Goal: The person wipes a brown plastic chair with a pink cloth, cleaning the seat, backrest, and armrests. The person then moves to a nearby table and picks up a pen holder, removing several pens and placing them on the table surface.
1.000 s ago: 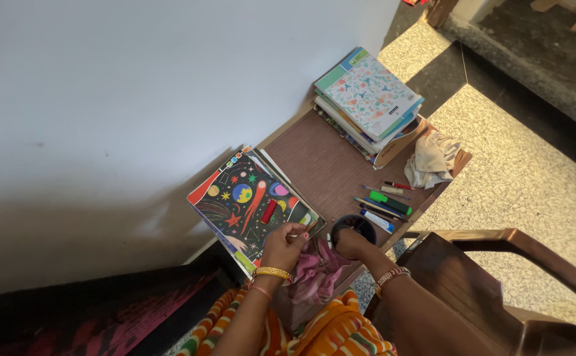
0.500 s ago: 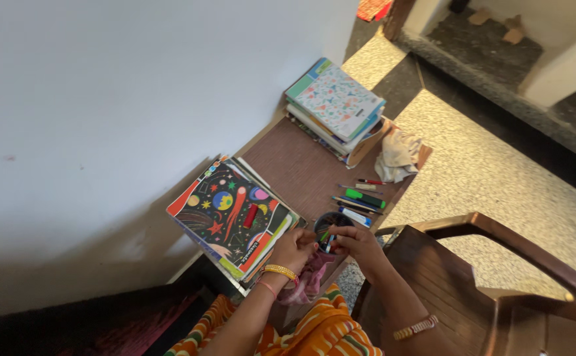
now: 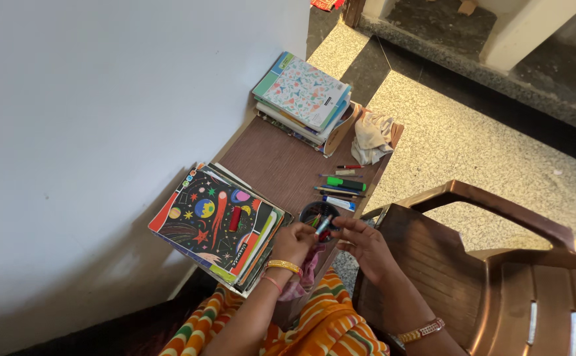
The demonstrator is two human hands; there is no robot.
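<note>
Head view: the left hand (image 3: 294, 240) and right hand (image 3: 362, 238) together pinch a small blue marker pen (image 3: 323, 225) over a round black pen cup (image 3: 317, 213) on the brown wooden counter (image 3: 275, 165). A space-patterned book stack (image 3: 217, 223) lies just left of the hands.

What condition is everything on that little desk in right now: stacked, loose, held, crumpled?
Space-patterned books: stacked, fanned, overhanging the desk edge.
Pastel books: stacked at the far end.
Cloth: crumpled.
Pens: loose, lying flat.
Round pen cup: upright, holding pens.
Left hand: beside the cup.
Right hand: pinching a pen over the cup.
</note>
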